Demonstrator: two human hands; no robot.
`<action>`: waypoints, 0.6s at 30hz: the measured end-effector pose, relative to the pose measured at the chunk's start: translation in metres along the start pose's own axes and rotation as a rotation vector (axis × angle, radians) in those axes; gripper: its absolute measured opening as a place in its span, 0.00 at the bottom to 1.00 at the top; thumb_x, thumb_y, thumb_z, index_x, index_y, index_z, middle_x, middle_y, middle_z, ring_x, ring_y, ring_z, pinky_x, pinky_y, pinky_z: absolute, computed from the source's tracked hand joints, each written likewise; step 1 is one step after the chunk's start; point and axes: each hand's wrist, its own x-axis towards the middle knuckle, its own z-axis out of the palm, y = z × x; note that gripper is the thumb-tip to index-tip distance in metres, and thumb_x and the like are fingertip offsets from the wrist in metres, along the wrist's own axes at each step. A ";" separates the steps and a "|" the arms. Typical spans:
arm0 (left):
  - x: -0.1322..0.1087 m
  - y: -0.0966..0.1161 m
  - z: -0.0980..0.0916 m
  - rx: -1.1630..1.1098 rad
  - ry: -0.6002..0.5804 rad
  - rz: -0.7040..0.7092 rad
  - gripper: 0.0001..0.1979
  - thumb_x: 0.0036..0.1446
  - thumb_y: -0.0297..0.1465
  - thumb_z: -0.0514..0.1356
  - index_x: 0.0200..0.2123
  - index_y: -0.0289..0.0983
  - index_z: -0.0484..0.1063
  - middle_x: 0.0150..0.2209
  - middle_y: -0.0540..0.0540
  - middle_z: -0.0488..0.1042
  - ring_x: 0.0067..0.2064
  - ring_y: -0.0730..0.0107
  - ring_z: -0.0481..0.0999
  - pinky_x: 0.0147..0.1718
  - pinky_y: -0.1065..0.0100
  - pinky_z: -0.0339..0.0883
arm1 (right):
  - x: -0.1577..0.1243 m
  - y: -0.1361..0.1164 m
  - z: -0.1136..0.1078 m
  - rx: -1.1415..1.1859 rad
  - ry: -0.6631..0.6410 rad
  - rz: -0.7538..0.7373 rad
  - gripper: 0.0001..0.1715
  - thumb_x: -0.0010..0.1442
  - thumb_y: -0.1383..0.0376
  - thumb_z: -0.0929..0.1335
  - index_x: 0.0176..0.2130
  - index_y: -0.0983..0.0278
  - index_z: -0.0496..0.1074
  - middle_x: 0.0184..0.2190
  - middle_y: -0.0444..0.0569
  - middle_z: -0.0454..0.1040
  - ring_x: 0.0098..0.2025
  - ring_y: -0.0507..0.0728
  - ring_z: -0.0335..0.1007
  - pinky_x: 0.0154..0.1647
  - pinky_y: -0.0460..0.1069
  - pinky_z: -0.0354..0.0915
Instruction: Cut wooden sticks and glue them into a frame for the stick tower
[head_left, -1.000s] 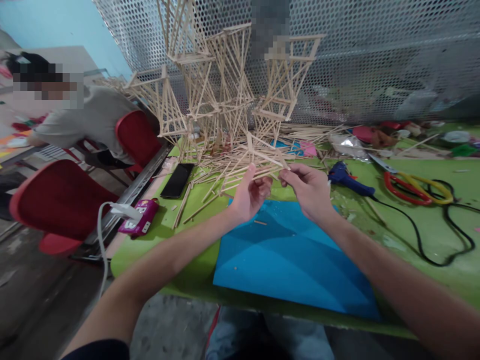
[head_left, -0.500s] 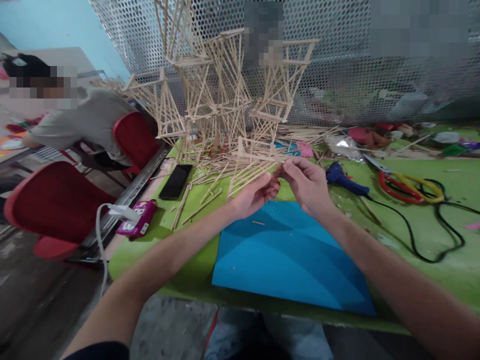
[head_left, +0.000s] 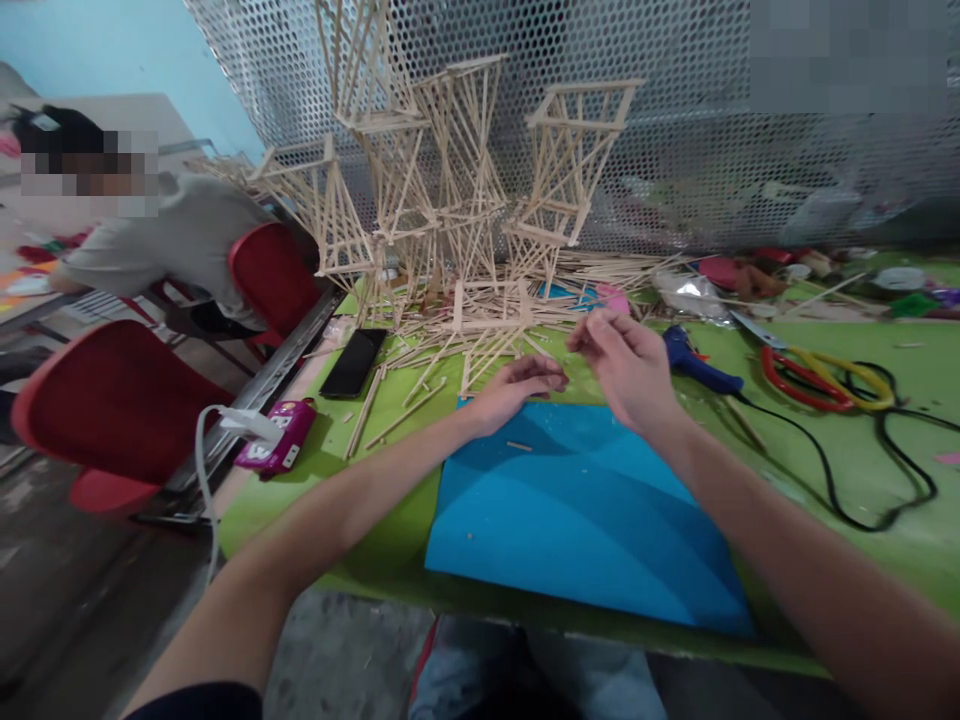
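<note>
My left hand (head_left: 523, 387) hovers over the back edge of the blue sheet (head_left: 577, 510), its fingers curled loosely with a gap below the thumb; no object shows in it. To its right, my right hand (head_left: 626, 365) is raised with thumb and fingertips pressed together; whatever they hold, if anything, is too small to make out. Just behind my left hand stands a small stick frame (head_left: 491, 323) on the green table (head_left: 405, 500). A short stick piece (head_left: 519, 446) lies on the blue sheet.
Tall stick towers (head_left: 465, 140) rise behind. A blue glue gun (head_left: 701, 362) and scissors (head_left: 825, 380) lie right; a black phone (head_left: 354, 362) and purple power strip (head_left: 276, 438) lie left. Beyond red chairs (head_left: 112, 410), a person (head_left: 180, 220) sits.
My hands have moved apart, the right one slightly to the right. The small frame is now out of my hands, farther left and more fully visible.
</note>
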 end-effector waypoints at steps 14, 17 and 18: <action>-0.051 0.108 0.014 0.721 0.040 0.389 0.04 0.56 0.33 0.75 0.35 0.44 0.86 0.33 0.46 0.82 0.35 0.66 0.77 0.39 0.68 0.69 | -0.026 -0.032 0.008 0.080 -0.154 0.129 0.30 0.67 0.37 0.69 0.43 0.56 0.87 0.30 0.49 0.74 0.32 0.57 0.68 0.34 0.55 0.69; -0.045 0.112 -0.001 1.002 0.108 0.832 0.05 0.62 0.36 0.72 0.37 0.42 0.84 0.28 0.51 0.78 0.30 0.72 0.74 0.34 0.70 0.67 | -0.035 -0.045 0.017 0.160 -0.257 0.290 0.46 0.72 0.31 0.56 0.49 0.59 0.86 0.30 0.49 0.67 0.30 0.57 0.62 0.33 0.56 0.68; -0.044 0.110 -0.007 1.107 0.116 0.947 0.05 0.64 0.36 0.71 0.39 0.42 0.83 0.28 0.52 0.77 0.30 0.73 0.74 0.32 0.71 0.66 | -0.037 -0.048 0.019 0.197 -0.280 0.323 0.49 0.71 0.30 0.54 0.51 0.59 0.86 0.30 0.49 0.66 0.29 0.56 0.61 0.33 0.56 0.68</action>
